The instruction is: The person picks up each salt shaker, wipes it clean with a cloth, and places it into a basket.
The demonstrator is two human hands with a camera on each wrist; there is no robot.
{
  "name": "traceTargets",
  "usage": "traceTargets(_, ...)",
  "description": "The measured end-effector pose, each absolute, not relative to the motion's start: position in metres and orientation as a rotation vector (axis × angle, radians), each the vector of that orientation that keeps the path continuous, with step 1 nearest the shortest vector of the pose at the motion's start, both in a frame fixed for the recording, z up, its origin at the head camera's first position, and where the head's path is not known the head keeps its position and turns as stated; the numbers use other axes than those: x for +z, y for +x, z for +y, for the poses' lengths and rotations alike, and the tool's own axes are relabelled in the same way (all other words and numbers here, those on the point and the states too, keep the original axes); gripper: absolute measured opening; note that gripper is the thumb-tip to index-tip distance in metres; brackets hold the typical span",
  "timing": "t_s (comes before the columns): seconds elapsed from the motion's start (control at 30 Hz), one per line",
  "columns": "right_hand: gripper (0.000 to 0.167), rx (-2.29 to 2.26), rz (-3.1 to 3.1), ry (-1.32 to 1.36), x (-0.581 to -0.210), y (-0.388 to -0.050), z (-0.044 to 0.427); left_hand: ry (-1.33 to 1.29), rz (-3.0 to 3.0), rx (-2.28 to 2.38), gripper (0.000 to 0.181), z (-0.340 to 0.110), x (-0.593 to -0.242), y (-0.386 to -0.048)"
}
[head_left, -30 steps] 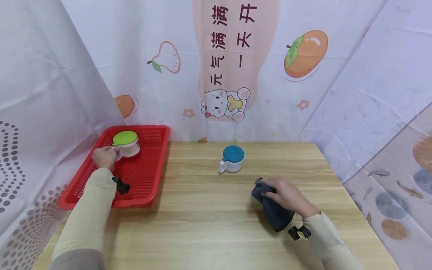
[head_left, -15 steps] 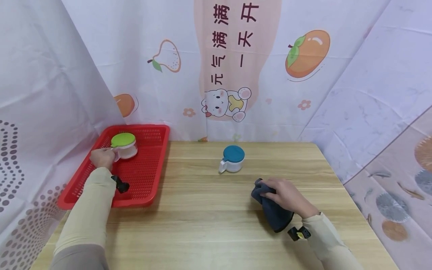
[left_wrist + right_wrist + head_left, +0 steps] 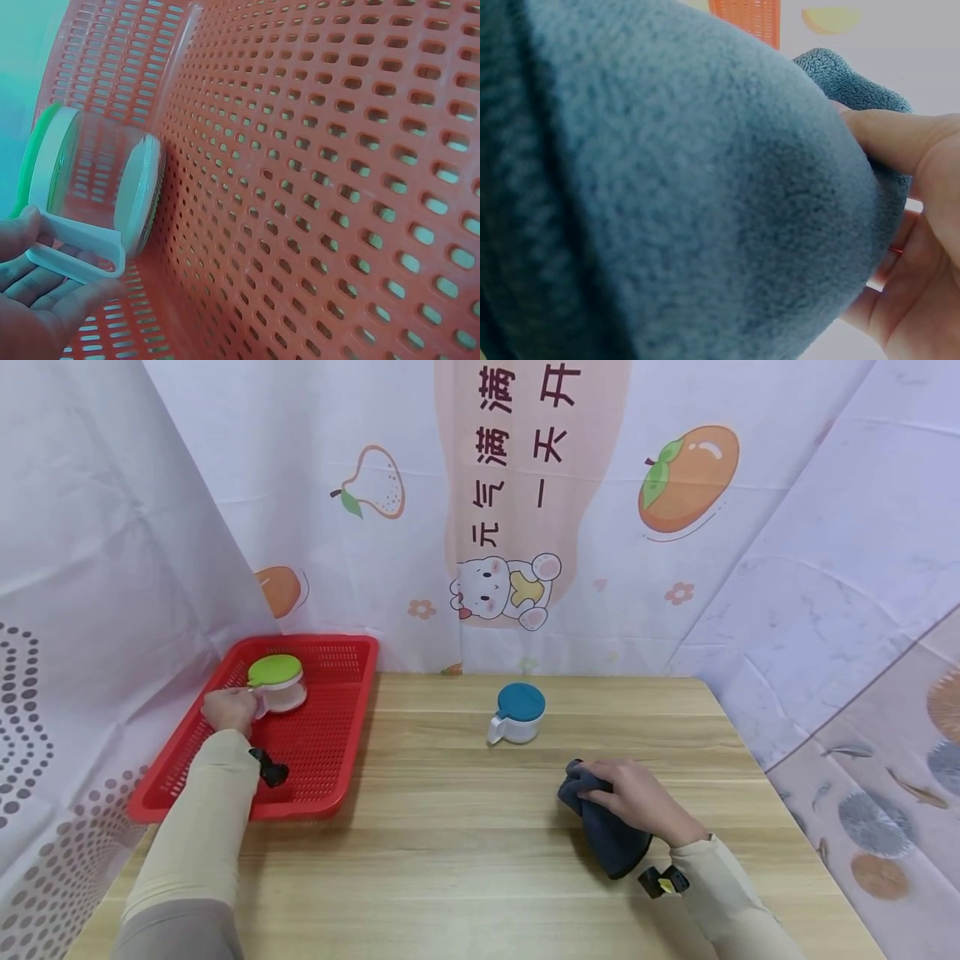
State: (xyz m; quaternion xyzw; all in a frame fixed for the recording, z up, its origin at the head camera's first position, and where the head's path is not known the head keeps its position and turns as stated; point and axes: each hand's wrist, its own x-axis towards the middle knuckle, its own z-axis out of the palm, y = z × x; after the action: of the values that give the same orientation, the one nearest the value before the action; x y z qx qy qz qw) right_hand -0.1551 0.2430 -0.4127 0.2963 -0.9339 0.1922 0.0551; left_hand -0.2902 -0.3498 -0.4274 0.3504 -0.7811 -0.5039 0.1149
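My left hand (image 3: 231, 708) holds the white handle (image 3: 79, 247) of a clear jar with a green lid (image 3: 275, 670). The jar (image 3: 101, 172) stands inside the red basket (image 3: 318, 718), near its back left corner. In the left wrist view, thumb and fingers are on that handle and the jar's base meets the basket floor. On the right, my right hand (image 3: 633, 793) pinches a dark grey-blue cloth (image 3: 611, 839) whose lower part hangs down by the table. The cloth (image 3: 720, 180) fills most of the right wrist view, with the thumb pressed on its near side.
A second jar with a blue lid (image 3: 521, 702) stands toward the back of the wooden table (image 3: 420, 860), its white handle facing front left. Printed curtains (image 3: 315, 427) enclose the table at the back and sides.
Over the last second the left hand and the green-lidded jar have shifted slightly left inside the basket. The right hand and the cloth stay in nearly the same place.
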Motion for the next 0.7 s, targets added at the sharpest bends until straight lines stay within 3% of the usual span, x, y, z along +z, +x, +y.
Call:
traceTargets(0.4,0.029,0.587,-2.826,0.924,-0.4133,-0.1558,0.2456,0.95,-2.451,-1.308,0.042,-0.3563,-0.4341,-0.2851)
traceTargets(0.57,0.031,0.582,-2.846,0.897,-0.4136,-0.1543,0.2476,0.877,-2.607,-1.187,0.031,-0.3582,-0.4315,-0.2849)
traceTargets(0.7,0.032,0.591,-2.853,0.872,-0.4143,-0.1535,0.249,0.859,-2.687,-1.113,0.032,-0.3594,-0.4277,-0.2848)
